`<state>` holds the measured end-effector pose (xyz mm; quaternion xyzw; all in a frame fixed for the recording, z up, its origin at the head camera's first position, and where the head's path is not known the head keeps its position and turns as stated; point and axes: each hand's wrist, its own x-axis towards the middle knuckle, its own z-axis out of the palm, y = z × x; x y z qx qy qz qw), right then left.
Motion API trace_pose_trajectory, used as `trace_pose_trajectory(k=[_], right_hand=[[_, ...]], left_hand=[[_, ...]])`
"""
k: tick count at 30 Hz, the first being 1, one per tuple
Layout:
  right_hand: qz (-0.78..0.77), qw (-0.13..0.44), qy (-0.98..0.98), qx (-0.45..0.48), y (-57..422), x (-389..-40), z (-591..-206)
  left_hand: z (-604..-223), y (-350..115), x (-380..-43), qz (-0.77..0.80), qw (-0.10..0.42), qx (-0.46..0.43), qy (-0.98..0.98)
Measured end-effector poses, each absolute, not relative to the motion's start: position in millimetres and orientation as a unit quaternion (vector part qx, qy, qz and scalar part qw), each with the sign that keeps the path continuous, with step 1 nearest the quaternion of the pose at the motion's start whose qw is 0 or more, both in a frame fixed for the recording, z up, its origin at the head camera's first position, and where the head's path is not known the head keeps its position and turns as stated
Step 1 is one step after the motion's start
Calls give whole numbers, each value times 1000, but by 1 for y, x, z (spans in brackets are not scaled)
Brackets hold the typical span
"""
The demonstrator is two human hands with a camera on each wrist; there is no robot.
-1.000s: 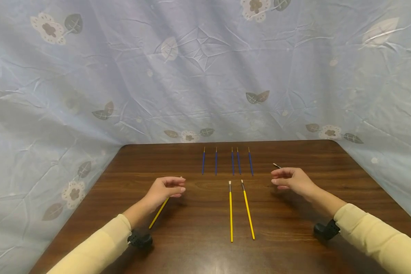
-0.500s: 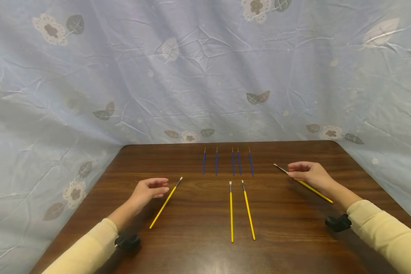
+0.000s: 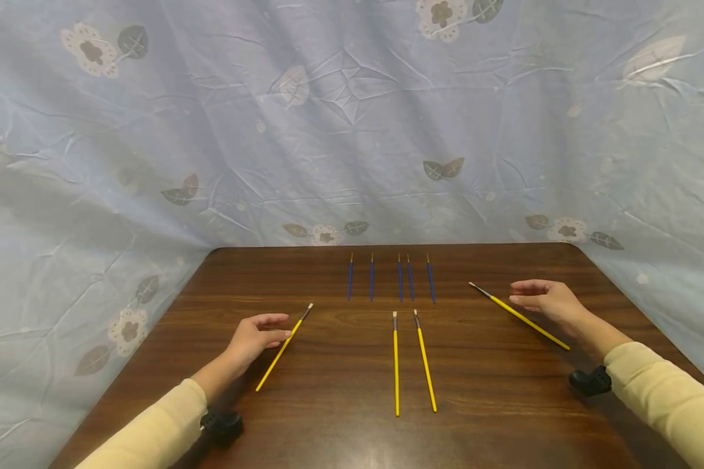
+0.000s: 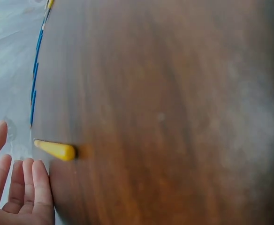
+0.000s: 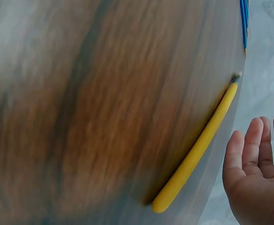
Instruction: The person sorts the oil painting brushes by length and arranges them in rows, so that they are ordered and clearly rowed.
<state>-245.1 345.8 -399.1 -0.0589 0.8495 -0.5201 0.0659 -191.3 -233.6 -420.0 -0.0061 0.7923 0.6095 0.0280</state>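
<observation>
Just left of a slanted yellow paintbrush [image 3: 278, 356] hovers my left hand [image 3: 251, 340], its thumb tip overlapping the handle in the head view. In the left wrist view the fingers [image 4: 43, 192] are extended, gripping nothing, with that handle beside them. My right hand [image 3: 554, 305] hangs over the right part of the table, beyond another slanted yellow paintbrush [image 3: 528, 320]. Its relaxed fingers [image 5: 252, 145] hold nothing and stand apart from this brush in the right wrist view. Two more yellow paintbrushes lie in the middle, one nearly straight [image 3: 396, 371] and one slightly tilted [image 3: 425, 361].
Several thin blue paintbrushes [image 3: 372, 280] lie in a row near the far edge of the brown wooden table [image 3: 328, 417]. A pale floral curtain [image 3: 352, 143] hangs behind the table and along its sides.
My right hand has moved right, uncovering the right yellow paintbrush. The left hand has drawn left off its brush, then come slightly back toward it. The brushes lie where they were.
</observation>
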Motion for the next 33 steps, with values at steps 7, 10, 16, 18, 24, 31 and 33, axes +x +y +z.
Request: trace_pose_trajectory(k=[7,10,16,18,24,31,33], right_hand=[[-526,92,844,-46,352,-251,-404],[-539,104,835,-41,353,-252,-406],[-532,104,839,-35,353,-255,-409],[-526,105,843,-35,353,-255,-411],[-489,110,864,-33,352,-254,-415],[-461,108,880,-31,348,-252,-416],[-455,103,884,-31,347,-252,-416]], left_hand=[[-423,-228,-190,595,14,-24,803],[-424,-225,-191,589,7,-30,808],[-425,-222,-192,583,-2,-38,812],[-425,-221,-192,582,1,-42,812],[-427,-219,-192,575,-4,-52,817],[-430,-217,-191,563,-13,-57,825],[-430,-217,-191,557,-15,-56,829]])
